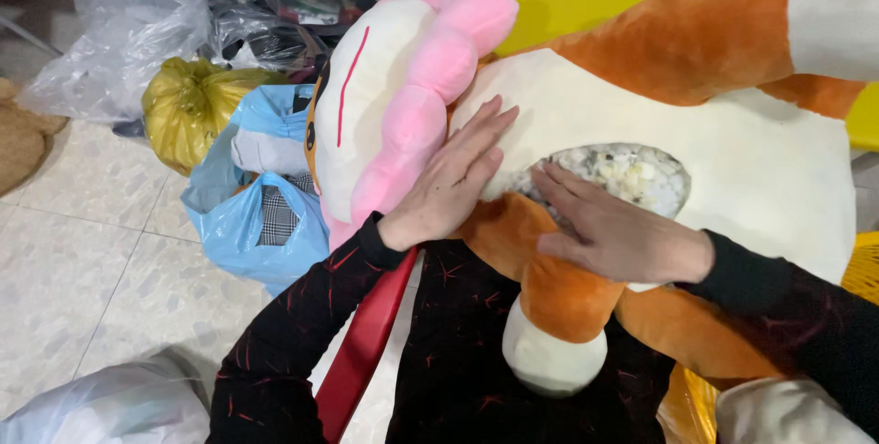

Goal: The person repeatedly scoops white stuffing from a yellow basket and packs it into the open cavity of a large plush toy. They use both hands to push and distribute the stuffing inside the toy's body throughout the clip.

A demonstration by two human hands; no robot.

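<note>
Neither hand closes around anything: both lie open and flat on a large plush toy (696, 133) that rests across the person's lap. Spread with its fingers straight, the left hand (453, 183) presses on the cream belly just beside the toy's pink mane (430, 87), the palm near the orange fur below. From the other side the right hand (613, 233) lies palm down, its fingers (558, 183) reaching to the edge of an open seam (623, 174) in the belly, where lumpy white and yellowish stuffing shows through. Whether the fingertips go into the hole cannot be told. The toy is orange and cream, with a round cream face bearing a red stitched line, and a cream-tipped paw (554, 352) hanging down toward the person's dark, red-flecked sleeves. On the tiled floor to the left stand a blue plastic bag (238, 224) of cloth, a yellow bag (188, 105) behind it and clear plastic bags (128, 23) further back
</note>
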